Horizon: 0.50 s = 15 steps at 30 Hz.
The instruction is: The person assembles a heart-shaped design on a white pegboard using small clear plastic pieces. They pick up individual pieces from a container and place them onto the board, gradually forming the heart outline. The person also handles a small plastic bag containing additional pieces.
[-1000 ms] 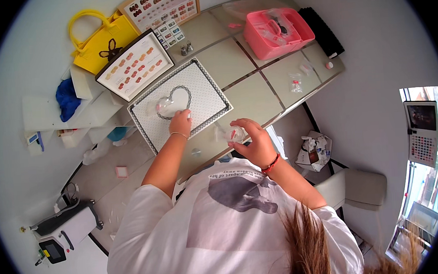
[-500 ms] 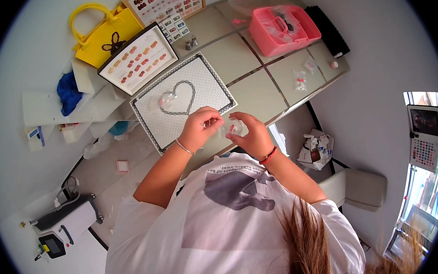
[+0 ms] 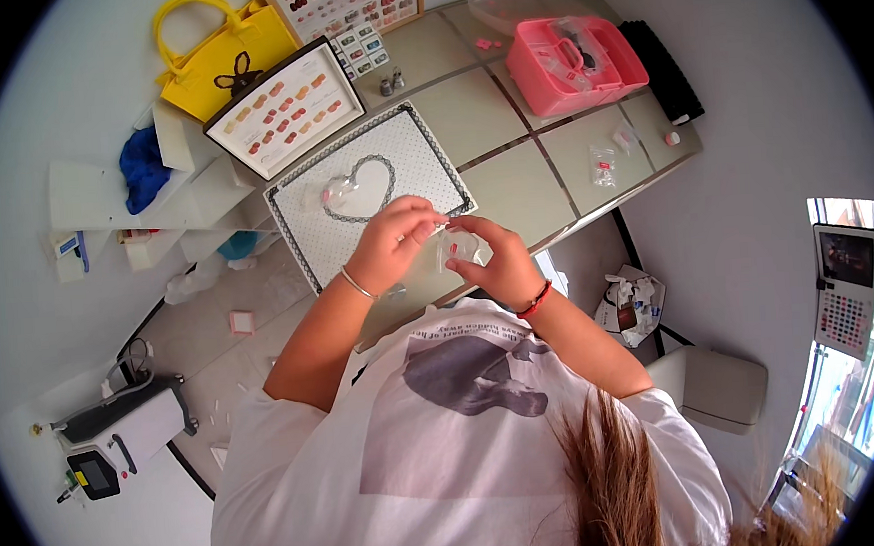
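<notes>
a: what's lying around on the table (image 3: 542,181)?

b: a white dotted mat (image 3: 353,213) with a dark scalloped border and a heart outline drawn in its middle. a clear packet (image 3: 340,190) lies on the heart's left lobe. behind the mat leans a black-framed display board (image 3: 285,107) with rows of small coloured pieces, and behind that a yellow bag (image 3: 213,48) with a dark bow.

a: and to the right side?

b: a pink carry case (image 3: 574,59), open at the top, with a black pad (image 3: 663,69) just beside it. nearer the table edge lies a small clear bag (image 3: 604,166) with red bits inside. two little bottles (image 3: 391,81) stand between the board and the case.

a: anything between the hands and the mat?

b: nothing stands in the way. the hands hover over the near edge of the table, just in front of the mat's right corner.

a: what are they holding?

b: a small clear plastic pouch (image 3: 460,247), crumpled and shiny, with a hint of pink at its top. the right hand (image 3: 502,264), with a red band at the wrist, is curled around it from below. the left hand (image 3: 395,241), with a thin bracelet, pinches at the pouch's upper edge with fingertips (image 3: 434,218) drawn together.

a: can you see what's inside?

b: no, too small and glossy to tell.

a: and the floor?

b: a white and black machine (image 3: 117,433) at lower left, a crumpled bag of scraps (image 3: 629,301) to the right.
</notes>
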Motion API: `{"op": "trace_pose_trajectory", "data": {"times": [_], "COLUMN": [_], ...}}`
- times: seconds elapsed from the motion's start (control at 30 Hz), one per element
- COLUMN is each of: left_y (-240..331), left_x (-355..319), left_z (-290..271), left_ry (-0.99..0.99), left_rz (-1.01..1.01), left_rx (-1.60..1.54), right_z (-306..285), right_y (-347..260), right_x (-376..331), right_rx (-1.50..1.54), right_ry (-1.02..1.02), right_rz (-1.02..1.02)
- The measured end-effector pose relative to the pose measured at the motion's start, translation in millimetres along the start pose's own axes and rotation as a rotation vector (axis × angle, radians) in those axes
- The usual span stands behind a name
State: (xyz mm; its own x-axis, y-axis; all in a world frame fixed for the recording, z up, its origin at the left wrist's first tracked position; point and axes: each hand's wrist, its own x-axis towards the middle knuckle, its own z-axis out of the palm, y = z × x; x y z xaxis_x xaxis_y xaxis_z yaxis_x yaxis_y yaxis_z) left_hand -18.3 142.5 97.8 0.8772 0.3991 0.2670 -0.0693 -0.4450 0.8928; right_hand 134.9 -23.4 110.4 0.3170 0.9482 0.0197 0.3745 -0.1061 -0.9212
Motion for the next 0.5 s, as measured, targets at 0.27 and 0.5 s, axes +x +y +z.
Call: {"op": "trace_pose_trajectory", "data": {"times": [0.27, 0.5], "left_y": [14.3, 25.9], "left_x": [-0.5, -2.5], "left_z": [-12.4, -18.8], "left_ry": [-0.126, 0.066], "left_rz": [-0.233, -0.307], "left_rx": [-0.383, -0.653], "right_z": [-4.6, -11.2], "right_y": [-19.4, -24.9], "right_x": [11.6, 20.5], "right_rx": [0.599, 0.5], "right_ry": [-0.146, 0.009], "right_rz": [-0.036, -0.007]}}
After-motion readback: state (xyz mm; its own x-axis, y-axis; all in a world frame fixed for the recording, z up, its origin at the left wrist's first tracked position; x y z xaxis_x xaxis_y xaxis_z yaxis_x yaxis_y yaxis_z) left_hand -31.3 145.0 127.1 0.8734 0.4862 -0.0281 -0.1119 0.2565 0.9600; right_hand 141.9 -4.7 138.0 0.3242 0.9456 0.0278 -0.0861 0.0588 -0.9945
